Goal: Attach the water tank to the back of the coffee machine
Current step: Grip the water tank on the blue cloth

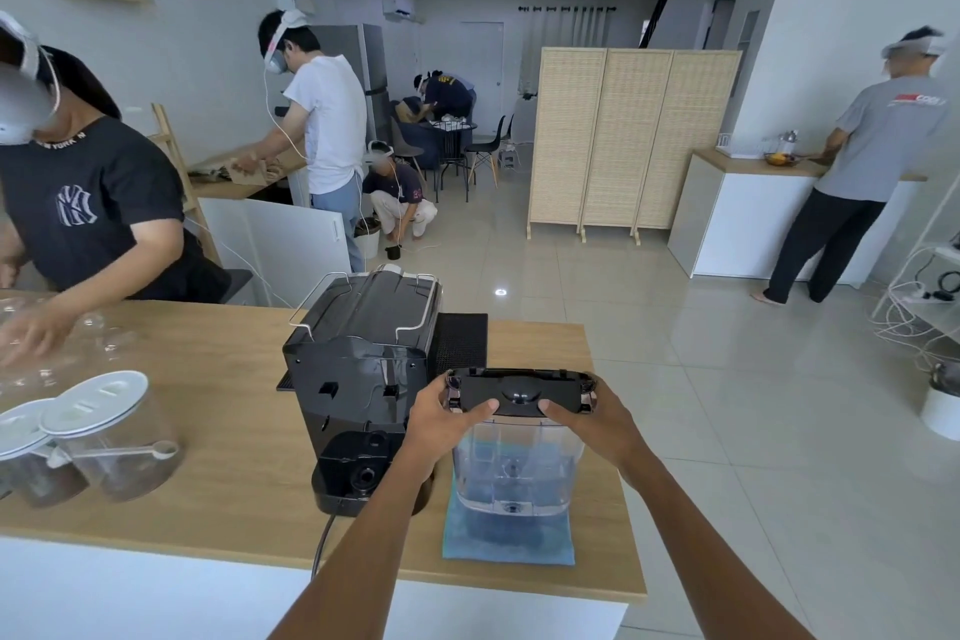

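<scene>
A clear plastic water tank [514,473] with a black lid stands on a blue cloth [506,546] near the counter's front right. My left hand [447,413] grips the lid's left end and my right hand [587,413] grips its right end. The black coffee machine [358,369] stands just left of the tank, its back facing me. Its empty rear base with a round socket [363,476] is beside my left forearm. The tank is apart from the machine.
Two lidded jars [104,437] holding brown grounds and a scoop sit at the counter's left. A person in a black shirt [83,208] leans over the far left side. A black mat [462,340] lies behind the machine. The machine's cord [322,541] hangs over the front edge.
</scene>
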Available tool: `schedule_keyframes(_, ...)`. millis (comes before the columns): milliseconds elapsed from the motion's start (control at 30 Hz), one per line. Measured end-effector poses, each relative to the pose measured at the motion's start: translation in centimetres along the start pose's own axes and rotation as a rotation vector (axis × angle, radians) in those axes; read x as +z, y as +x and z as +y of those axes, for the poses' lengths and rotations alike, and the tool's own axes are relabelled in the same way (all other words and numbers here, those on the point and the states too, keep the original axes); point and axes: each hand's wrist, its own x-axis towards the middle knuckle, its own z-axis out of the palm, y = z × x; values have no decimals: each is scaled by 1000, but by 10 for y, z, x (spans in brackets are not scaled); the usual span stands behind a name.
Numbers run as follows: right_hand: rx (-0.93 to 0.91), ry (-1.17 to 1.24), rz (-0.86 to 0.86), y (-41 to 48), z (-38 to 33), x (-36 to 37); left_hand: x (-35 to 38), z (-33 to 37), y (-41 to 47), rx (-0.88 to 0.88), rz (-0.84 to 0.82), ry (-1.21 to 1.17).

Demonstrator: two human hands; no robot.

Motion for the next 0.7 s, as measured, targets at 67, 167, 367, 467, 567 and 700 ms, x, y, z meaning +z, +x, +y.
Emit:
schedule_keyframes(67,-28,18,4,-2,1,-1,-2,0,0,26,8,3)
schedule_keyframes(167,-67,32,13,-2,2,0,-4,2,-3,72,22,40)
schedule_keyframes(367,-115,32,56,-5,-1,-1,-5,-5,-8,196,127,92)
schedule_keyframes(467,-131,49,77,-5,1,-2,-3,4,-18,211,181,117)
schedule_keyframes(567,-133,69,83,-3,5,-5,-2,11,-22,211,222,91)
schedule_keyframes(700,-143,113,95,-5,3,-5,-3,13,-23,231,253,56)
